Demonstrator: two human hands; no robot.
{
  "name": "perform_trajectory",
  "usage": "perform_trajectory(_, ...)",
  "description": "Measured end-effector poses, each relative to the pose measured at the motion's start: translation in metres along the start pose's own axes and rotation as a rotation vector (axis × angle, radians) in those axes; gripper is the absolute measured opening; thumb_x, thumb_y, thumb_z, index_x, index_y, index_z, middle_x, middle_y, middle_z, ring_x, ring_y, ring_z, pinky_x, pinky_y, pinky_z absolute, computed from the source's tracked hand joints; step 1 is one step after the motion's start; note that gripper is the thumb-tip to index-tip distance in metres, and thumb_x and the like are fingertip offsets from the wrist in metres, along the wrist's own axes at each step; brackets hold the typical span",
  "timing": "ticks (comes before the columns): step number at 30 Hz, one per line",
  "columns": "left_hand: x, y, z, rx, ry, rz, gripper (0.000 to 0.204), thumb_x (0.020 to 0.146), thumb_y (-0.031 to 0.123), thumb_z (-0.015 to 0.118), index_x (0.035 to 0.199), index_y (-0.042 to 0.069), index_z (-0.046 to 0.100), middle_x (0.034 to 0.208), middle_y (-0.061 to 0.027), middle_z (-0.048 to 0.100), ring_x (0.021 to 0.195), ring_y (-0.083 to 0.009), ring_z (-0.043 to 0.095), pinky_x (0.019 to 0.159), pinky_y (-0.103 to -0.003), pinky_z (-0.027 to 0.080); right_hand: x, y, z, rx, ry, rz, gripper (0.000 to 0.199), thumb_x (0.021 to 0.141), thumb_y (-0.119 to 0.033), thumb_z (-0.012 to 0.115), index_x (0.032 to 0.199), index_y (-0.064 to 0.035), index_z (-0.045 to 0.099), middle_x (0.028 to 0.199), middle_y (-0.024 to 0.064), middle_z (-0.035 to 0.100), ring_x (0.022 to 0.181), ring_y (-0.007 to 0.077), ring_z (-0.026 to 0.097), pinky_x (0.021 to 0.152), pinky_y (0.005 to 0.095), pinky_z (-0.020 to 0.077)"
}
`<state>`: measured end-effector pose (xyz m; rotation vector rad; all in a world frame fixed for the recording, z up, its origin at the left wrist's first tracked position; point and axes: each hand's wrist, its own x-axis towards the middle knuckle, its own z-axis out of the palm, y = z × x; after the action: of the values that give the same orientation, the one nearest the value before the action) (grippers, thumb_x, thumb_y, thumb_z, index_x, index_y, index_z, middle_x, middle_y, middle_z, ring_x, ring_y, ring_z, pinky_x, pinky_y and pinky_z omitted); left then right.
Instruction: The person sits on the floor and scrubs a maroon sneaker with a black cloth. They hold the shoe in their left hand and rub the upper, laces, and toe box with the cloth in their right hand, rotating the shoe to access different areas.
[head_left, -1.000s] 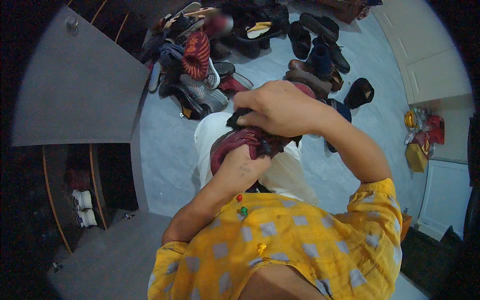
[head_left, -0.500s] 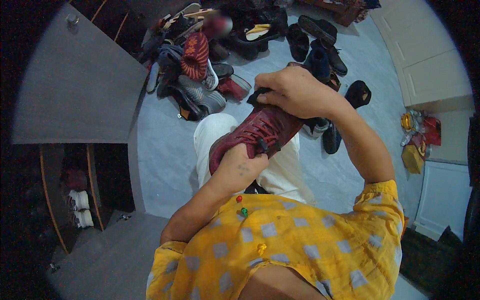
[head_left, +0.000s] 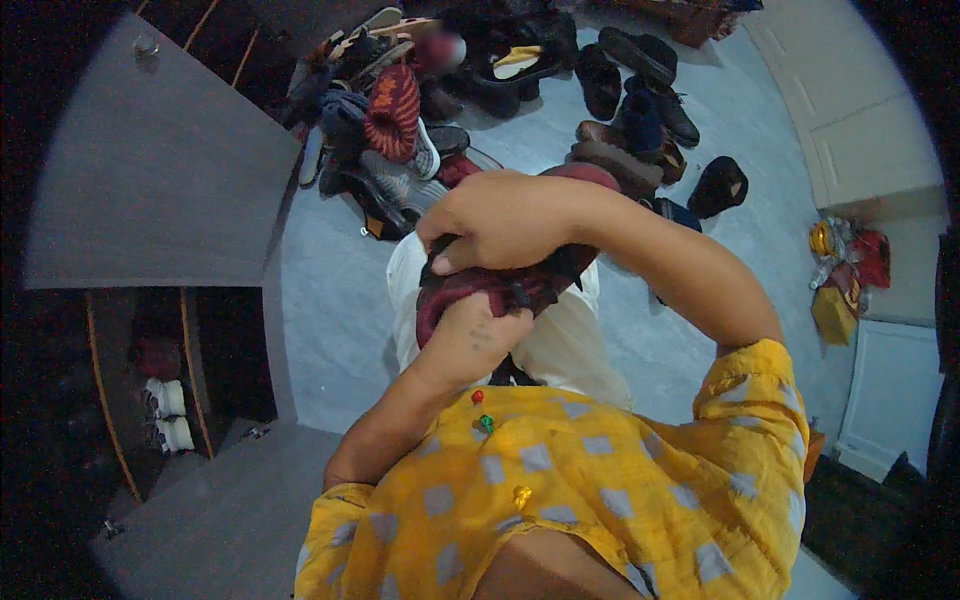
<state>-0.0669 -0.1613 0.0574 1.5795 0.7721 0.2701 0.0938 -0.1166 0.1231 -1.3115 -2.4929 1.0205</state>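
A maroon lace-up shoe [head_left: 540,284] lies across my lap, its toe pointing up and to the right. My left hand [head_left: 480,335] grips it at the collar, with the fingers tucked into the shoe's opening. Over the shoe's far side bends my right hand [head_left: 505,218], closed on a black cloth [head_left: 458,250] pressed against the shoe near the heel end. My right hand and wrist hide much of the shoe's upper.
A heap of mixed shoes, including a red-and-orange patterned one [head_left: 392,115], lies on the floor ahead. Dark shoes [head_left: 600,82] spread to the right. A grey cabinet door [head_left: 150,190] stands at left, above shelves holding white shoes [head_left: 170,415]. Bags [head_left: 836,312] sit far right.
My right hand has slid with the black cloth from the front part of the shoe leftward and nearer, toward the heel end. My left hand has stayed nearly in place.
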Motion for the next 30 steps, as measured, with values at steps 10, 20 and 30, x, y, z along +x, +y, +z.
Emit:
perform_trajectory(10,0.01,0.017,-0.011,-0.17,-0.075,-0.09,0.044,0.076,0.008,0.06,0.119,0.002,0.058,0.107,-0.004,0.064,0.097,-0.0158,0.058,0.091,-0.032,0.045,-0.068,0.027,-0.006,-0.299,0.419,0.31,0.023,0.087,-0.03,0.06,0.098,-0.0094,0.061,0.082,0.0189,0.066,0.081,0.041,0.063,0.069,0.0518,0.0485)
perform_trajectory(20,0.018,0.009,-0.008,-0.465,-0.054,-0.002,0.034,0.073,0.008,0.055,0.105,-0.001,0.061,0.092,-0.0032,0.061,0.083,-0.0129,0.054,0.079,-0.029,0.047,-0.061,0.031,0.024,-0.344,0.81,0.305,0.018,0.081,-0.023,0.065,0.089,-0.0077,0.06,0.075,0.0165,0.061,0.074,0.0404,0.06,0.062,0.0497,0.047)
perform_trajectory(30,0.013,0.028,-0.008,-0.521,-0.066,-0.083,0.04,0.075,0.003,0.056,0.115,0.0,0.058,0.104,-0.0057,0.063,0.094,-0.0144,0.058,0.086,-0.03,0.048,-0.075,0.014,0.058,-0.392,0.968,0.164,0.028,0.074,-0.016,0.07,0.099,-0.0099,0.06,0.108,0.0097,0.063,0.106,0.0283,0.058,0.093,0.0449,0.0402)
